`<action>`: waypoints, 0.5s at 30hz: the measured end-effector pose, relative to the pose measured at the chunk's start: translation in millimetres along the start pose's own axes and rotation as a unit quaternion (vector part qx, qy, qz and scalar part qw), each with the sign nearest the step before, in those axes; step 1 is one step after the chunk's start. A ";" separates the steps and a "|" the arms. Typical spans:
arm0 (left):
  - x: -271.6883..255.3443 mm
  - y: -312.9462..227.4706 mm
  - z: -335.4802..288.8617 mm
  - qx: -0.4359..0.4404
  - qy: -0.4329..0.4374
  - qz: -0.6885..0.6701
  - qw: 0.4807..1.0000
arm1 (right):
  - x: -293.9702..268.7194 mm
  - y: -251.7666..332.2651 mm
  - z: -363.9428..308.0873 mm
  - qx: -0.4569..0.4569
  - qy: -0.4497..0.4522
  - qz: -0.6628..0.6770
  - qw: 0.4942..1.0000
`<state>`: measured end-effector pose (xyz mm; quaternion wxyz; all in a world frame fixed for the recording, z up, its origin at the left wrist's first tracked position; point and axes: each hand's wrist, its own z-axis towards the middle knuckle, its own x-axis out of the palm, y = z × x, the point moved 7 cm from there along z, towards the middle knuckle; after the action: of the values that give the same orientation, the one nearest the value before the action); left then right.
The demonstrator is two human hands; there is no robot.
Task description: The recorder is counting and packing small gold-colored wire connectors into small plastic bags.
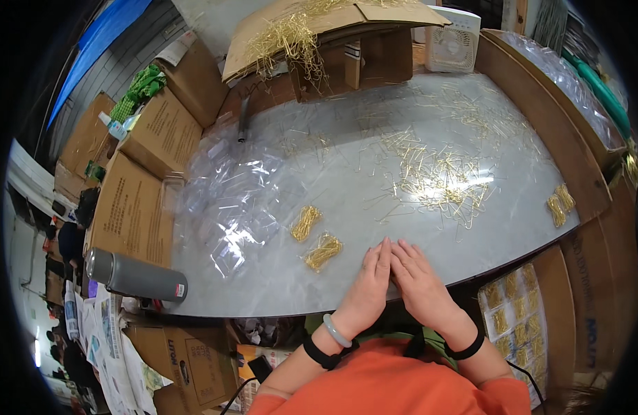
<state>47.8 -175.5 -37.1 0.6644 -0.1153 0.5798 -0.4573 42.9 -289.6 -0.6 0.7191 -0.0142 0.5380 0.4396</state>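
While facing a grey marble-patterned tabletop (263, 294), rests the left hand (366, 290) and the right hand (424, 289) close together at its near edge, fingertips pointing forward in a peak. Holds the fingers of each hand outstretched and side by side, rather than curled into a grip; cannot tell touching from nearly touching at the index fingers, nor make out the space beneath the palms. Wears a pale bangle (337, 331) at the left wrist, black bands (321, 357) on both arms and an orange top (395, 387).

Has a near bundle of gold-coloured wire hooks (323, 252) just beyond the left hand, to its left, with a far bundle (306, 223) close behind. Faces a loose scatter of wire hooks (443, 181) beyond the right hand, glinting under the light and thinning toward the far side. Has a pair of bundles (560, 205) by the table's right edge and, to the left, a heap of clear plastic packaging (239, 207) near a dark grey flask (142, 274). Looks across to a cardboard shelf (395, 59) topped with more hooks (291, 41), beside a white fan (453, 41).
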 end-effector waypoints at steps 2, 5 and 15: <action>-11.9 -1.8 1.5 -0.021 -0.015 -0.050 0.998 | 4.7 -2.5 -1.9 -0.013 0.007 -0.039 0.999; -38.8 -8.6 -8.1 -0.025 -0.026 -0.040 0.999 | 8.0 -3.6 -4.7 -0.013 0.005 -0.064 0.998; -24.0 -21.6 -34.2 -0.061 0.003 0.270 0.961 | 6.6 5.9 -5.7 -0.012 0.005 -0.073 0.997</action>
<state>9.8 -156.8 -16.7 0.7533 0.0062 0.6181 -0.2248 35.0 -284.7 -5.5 0.7461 -0.0644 0.5337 0.3929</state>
